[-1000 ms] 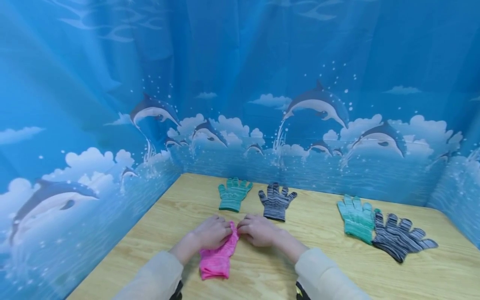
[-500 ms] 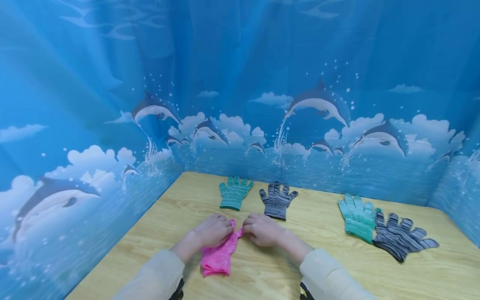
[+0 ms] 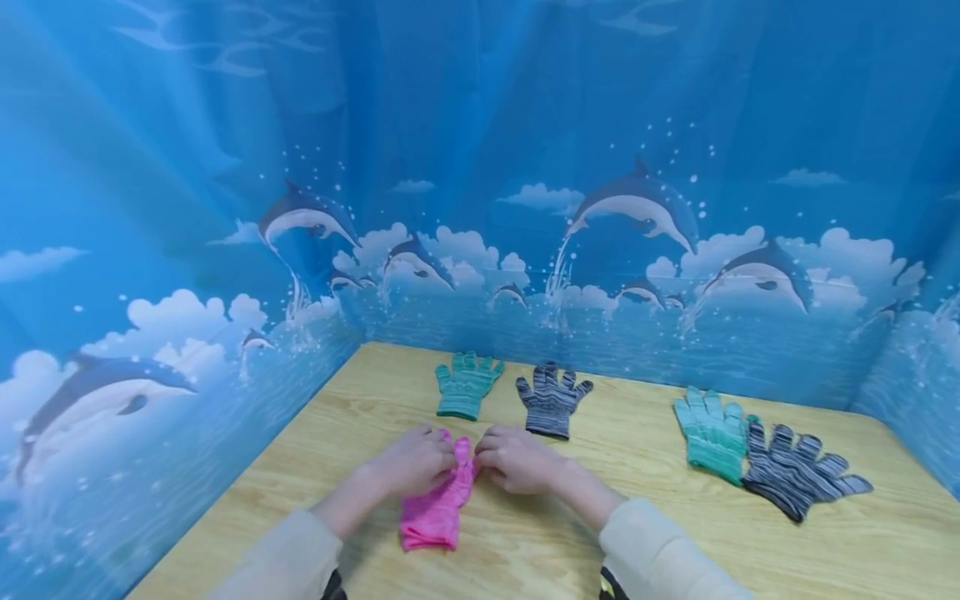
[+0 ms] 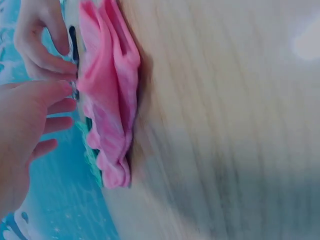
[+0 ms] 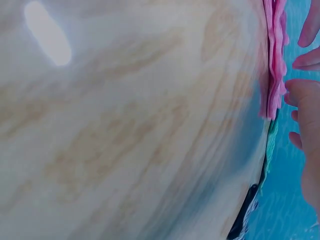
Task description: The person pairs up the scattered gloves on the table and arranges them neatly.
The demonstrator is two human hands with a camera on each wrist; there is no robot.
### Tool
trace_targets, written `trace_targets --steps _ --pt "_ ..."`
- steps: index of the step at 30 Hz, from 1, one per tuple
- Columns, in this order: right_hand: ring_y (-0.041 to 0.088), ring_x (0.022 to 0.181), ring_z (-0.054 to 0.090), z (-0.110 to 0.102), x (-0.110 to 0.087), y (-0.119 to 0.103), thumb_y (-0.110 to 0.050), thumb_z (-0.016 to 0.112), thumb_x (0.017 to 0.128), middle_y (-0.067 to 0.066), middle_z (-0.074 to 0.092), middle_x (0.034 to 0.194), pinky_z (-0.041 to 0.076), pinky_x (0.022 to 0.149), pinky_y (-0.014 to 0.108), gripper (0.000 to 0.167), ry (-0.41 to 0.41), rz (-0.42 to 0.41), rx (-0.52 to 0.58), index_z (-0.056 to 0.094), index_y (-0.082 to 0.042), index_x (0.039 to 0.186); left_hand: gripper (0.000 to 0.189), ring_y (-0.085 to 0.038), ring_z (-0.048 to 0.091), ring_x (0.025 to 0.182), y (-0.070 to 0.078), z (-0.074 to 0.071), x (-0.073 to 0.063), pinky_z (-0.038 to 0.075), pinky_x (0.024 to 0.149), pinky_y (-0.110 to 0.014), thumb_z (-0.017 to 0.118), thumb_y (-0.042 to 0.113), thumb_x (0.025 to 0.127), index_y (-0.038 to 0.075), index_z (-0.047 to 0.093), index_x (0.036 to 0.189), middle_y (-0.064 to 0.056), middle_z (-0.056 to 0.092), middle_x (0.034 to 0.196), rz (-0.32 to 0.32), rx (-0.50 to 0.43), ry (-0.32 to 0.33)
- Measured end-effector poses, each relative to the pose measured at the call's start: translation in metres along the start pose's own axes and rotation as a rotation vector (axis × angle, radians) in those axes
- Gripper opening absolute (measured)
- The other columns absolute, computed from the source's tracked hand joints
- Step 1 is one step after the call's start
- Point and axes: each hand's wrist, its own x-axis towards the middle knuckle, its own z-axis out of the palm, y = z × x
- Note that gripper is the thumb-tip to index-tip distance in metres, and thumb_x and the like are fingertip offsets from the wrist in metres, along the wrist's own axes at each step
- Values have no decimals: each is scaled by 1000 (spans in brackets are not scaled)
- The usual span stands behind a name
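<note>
A pink knit glove (image 3: 432,518) lies on the table with its cuff toward the person. My left hand (image 3: 416,461) is over the left side of its finger end, and two pink glove fingers show between the hands. In the left wrist view the left hand's fingers (image 4: 52,107) are loosely bent and spread, tips beside the glove (image 4: 107,82). My right hand (image 3: 517,460) is at the glove's right edge. In the right wrist view its fingertips (image 5: 294,89) are right at the edge of the pink fabric, loosely bent, with gaps between them.
Behind the hands lie a green glove (image 3: 467,387) and a grey striped glove (image 3: 550,404). To the right, another green glove (image 3: 712,435) touches a second grey striped glove (image 3: 798,472). A blue dolphin-print curtain (image 3: 480,208) borders the wood-grain table (image 3: 570,550).
The left hand has shifted slightly left, uncovering more of the pink glove's fingers. The glove's right finger, pulled rightward half a second ago, now stands more upright. The right hand moved slightly left.
</note>
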Motion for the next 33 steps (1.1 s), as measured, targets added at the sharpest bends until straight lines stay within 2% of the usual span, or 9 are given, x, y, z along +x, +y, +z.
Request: trace_targets --steps 3,7,13,18,21,25,33 --pt "14 98 55 -2 4 -4 -16 65 81 -4 65 102 43 87 26 20 -25 -58 8 70 -17 100 7 -11 58 86 8 -8 -5 46 84 -34 64 24 85 20 70 86 9 64 82 4 -40 -55" --pt "12 99 54 1 5 -7 -18 64 80 -5 65 103 43 84 25 21 -73 -65 5 70 -19 101 9 -7 57 84 21 -12 -9 45 81 -27 63 25 86 22 71 88 11 63 83 32 -93 -88" --pt "12 102 57 4 4 -8 -19 64 81 -2 65 106 44 86 24 23 -101 -73 29 69 -18 103 13 -6 54 79 36 -7 -15 44 74 -26 60 29 87 23 68 81 11 59 79 56 -91 -59" --pt "13 104 58 2 5 -9 -19 63 82 0 65 107 43 90 25 23 -123 -63 61 69 -17 103 19 -6 52 73 45 -4 -19 42 72 -27 58 32 88 22 64 73 13 55 71 57 -75 -2" --pt "12 104 58 2 6 -9 -19 62 83 0 65 108 43 90 24 22 -134 -50 67 69 -17 104 21 -6 53 76 49 -6 -23 41 75 -29 59 37 87 22 61 73 12 56 72 29 -99 2" --pt "12 100 59 1 7 -9 -19 63 82 0 66 105 44 88 24 21 -109 -61 76 70 -16 101 25 -8 53 82 50 -12 -27 41 80 -31 64 45 82 21 62 76 12 57 76 -23 -98 -21" --pt "12 100 59 2 7 -9 -19 61 83 0 66 104 44 88 23 20 -110 -50 93 70 -16 101 12 -8 52 74 55 -15 -23 40 73 -27 64 28 81 20 58 73 9 55 72 -37 -24 38"
